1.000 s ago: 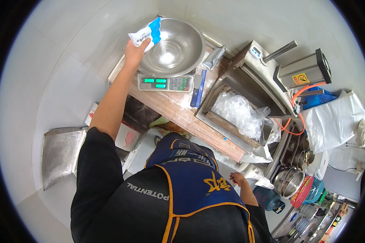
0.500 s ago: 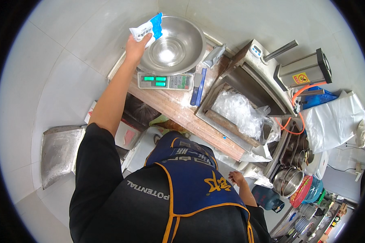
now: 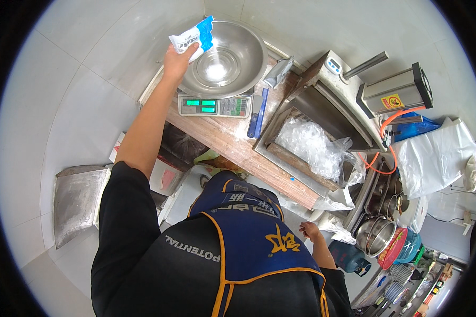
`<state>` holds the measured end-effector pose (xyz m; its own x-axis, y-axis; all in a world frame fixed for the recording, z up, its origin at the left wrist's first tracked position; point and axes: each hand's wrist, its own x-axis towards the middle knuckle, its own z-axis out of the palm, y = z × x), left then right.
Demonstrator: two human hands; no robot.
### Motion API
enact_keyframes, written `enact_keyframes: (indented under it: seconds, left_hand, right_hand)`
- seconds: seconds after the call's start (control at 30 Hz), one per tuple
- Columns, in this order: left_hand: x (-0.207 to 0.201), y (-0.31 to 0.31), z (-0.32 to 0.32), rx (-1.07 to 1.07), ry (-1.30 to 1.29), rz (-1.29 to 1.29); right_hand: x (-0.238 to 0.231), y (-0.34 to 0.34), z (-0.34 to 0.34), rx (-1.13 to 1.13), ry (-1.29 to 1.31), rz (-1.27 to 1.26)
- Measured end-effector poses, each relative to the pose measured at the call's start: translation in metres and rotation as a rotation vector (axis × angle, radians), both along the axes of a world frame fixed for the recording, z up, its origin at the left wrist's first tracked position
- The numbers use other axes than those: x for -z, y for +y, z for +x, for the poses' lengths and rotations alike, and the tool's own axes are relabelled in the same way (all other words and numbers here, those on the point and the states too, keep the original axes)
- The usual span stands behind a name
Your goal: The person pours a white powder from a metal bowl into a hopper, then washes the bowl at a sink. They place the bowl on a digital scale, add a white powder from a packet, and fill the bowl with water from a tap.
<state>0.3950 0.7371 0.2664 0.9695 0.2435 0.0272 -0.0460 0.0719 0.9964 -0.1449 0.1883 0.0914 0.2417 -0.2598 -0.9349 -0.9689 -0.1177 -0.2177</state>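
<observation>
My left hand (image 3: 179, 62) is closed on the lower end of a white and blue plastic packet (image 3: 194, 39). It holds the packet tilted over the left rim of a wide steel bowl (image 3: 243, 61). Nothing shows inside the bowl but shiny metal. Under it stands a digital scale (image 3: 232, 106), its green display lit. Low at my side, my right hand (image 3: 309, 231) hangs loosely, fingers slightly bent and apart, with nothing seen in it.
On the wooden worktop (image 3: 238, 156) lie a blue-handled scraper (image 3: 257, 119) and a grey pouch (image 3: 278, 73). To the right, a metal press machine (image 3: 322, 90) holds clear plastic bags (image 3: 307, 142). Steel bowls (image 3: 375, 235) and a gas cylinder (image 3: 349, 256) stand further right.
</observation>
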Motion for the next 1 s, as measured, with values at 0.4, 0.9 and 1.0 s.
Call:
enact_keyframes:
  seconds: [0.4, 0.9, 1.0]
  left_hand:
    - [-0.003, -0.003, 0.008, -0.021, 0.034, 0.040]
    - [-0.010, -0.002, 0.009, -0.033, 0.020, 0.057]
    - [-0.009, -0.001, 0.010, -0.031, 0.002, 0.040]
  right_hand:
    - [0.000, 0.000, -0.002, 0.026, -0.021, -0.005]
    - [-0.004, 0.003, -0.001, 0.010, -0.012, -0.014]
    - [-0.005, 0.004, 0.001, 0.006, -0.019, -0.018]
